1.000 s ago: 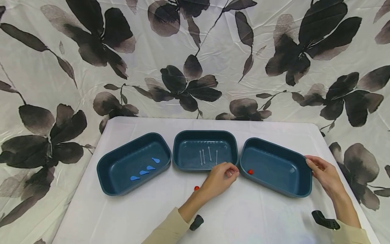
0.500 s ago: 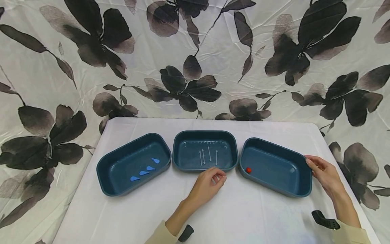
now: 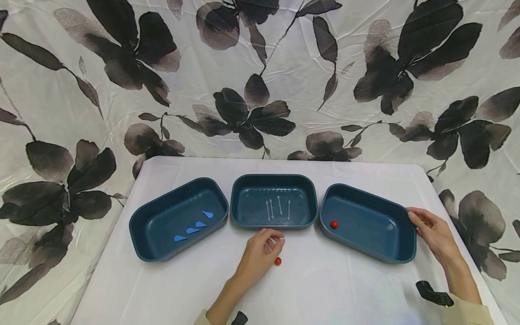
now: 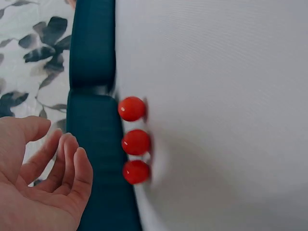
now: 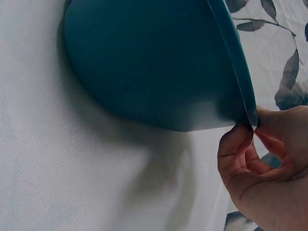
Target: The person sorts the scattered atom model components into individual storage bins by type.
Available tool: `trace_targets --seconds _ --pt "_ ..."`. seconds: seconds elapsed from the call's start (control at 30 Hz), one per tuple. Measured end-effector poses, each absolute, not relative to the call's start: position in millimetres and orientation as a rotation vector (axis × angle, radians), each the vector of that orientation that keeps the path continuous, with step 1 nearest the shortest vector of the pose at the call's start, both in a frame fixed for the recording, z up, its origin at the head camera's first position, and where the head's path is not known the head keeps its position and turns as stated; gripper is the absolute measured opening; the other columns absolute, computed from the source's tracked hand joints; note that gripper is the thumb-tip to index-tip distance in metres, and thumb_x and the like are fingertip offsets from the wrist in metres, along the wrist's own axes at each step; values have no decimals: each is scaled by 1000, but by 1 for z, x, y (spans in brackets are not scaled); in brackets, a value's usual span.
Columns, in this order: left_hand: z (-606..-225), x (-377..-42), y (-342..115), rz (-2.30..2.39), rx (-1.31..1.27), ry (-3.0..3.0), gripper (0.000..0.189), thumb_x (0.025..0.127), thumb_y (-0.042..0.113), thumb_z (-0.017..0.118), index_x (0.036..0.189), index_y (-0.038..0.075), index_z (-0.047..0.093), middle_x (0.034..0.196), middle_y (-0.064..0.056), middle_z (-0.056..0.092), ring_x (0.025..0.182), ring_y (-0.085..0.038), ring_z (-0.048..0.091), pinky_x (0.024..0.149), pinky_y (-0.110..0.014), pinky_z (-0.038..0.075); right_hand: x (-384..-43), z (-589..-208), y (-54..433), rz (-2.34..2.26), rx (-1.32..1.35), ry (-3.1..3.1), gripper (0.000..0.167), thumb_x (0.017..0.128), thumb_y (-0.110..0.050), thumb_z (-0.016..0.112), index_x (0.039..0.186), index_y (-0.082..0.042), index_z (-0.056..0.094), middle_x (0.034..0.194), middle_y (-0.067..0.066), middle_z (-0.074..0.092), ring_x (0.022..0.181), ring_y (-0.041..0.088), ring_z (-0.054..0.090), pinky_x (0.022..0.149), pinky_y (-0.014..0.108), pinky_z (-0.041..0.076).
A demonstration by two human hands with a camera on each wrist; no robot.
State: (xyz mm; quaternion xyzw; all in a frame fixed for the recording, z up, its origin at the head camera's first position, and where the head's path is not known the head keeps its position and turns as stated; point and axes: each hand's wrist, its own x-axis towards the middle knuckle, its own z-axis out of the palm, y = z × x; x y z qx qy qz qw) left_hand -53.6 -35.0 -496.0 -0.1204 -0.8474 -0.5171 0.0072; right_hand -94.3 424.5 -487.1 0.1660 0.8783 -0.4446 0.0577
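Observation:
My left hand (image 3: 260, 255) hovers in front of the middle blue bin with fingers loosely curled and holding nothing. Three small red balls (image 4: 135, 142) lie in a row on the table beside the bins in the left wrist view; in the head view one red ball (image 3: 278, 261) shows beside the hand, the others hidden. Thumb and fingers of my right hand (image 3: 436, 234) pinch the rim of the right blue bin (image 5: 159, 62) at its right end. Inside that bin, near its left end, sits another red ball (image 3: 334, 224).
Several thin grey double-ended sticks (image 3: 279, 205) lie in the middle bin (image 3: 274, 225). The left bin (image 3: 142, 243) contains several blue drop-shaped pieces (image 3: 192, 230). All three bins stand in an arc on a white-covered table (image 3: 325, 293), with a floral cloth (image 3: 227, 58) behind.
My left hand has moved left and toward me, away from the right bin's near corner. The ball in that bin has shifted slightly. My right hand stays on the rim.

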Motion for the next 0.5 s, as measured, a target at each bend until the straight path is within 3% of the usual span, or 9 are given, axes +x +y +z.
trace_targets --seconds 0.5 --pt "-523 -40 -67 -1511 -145 -2691 14 90 6 78 103 9 74 93 0 64 75 -15 58 63 -22 46 -94 -486 424 -1350 498 2673 67 106 -50 50 145 4 48 129 13 55 92 -7 48 69 8 48"
